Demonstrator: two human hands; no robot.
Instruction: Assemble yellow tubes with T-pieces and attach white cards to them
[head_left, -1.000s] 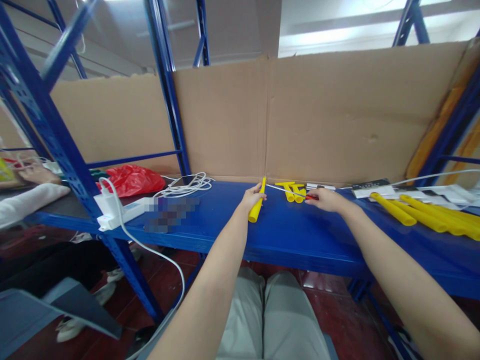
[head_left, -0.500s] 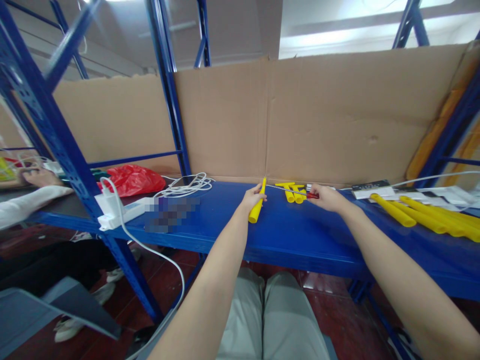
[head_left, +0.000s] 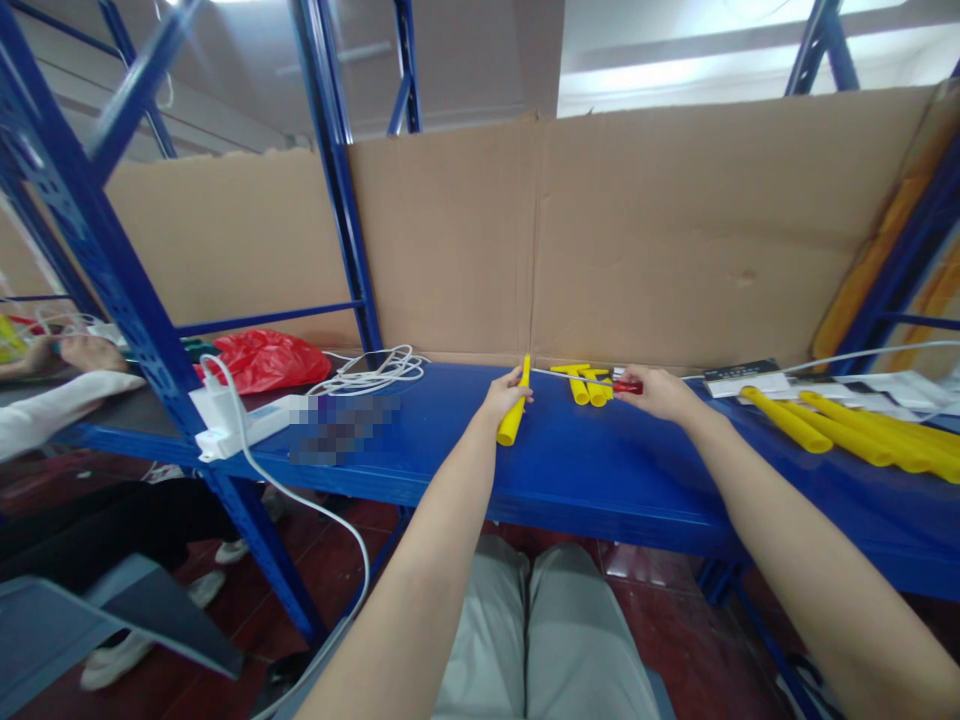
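Note:
My left hand [head_left: 505,395] is closed around a yellow tube-handled piece [head_left: 511,424], whose thick end points toward me and whose thin upper end rises past my fingers. In my right hand [head_left: 654,393] is the red handle of a screwdriver [head_left: 628,387]. Its long metal shaft runs left and reaches the upper part of the yellow piece; whether the tip sits in a screw is too small to tell. Behind the shaft lie several short yellow T-shaped pieces [head_left: 579,388] on the blue shelf [head_left: 442,425].
Several long yellow tubes [head_left: 795,428] lie at the right beside a black-and-white box [head_left: 744,378]. To the left are a white power strip [head_left: 259,425], a coiled white cable [head_left: 382,372] and a red plastic bag [head_left: 266,360]. Cardboard [head_left: 675,230] stands behind. Another person's hand [head_left: 90,353] shows far left.
My right hand has turned a little on the screwdriver handle, its fingers shifting position. My left hand and the yellow piece stay in place. The other person's hand at far left moved slightly.

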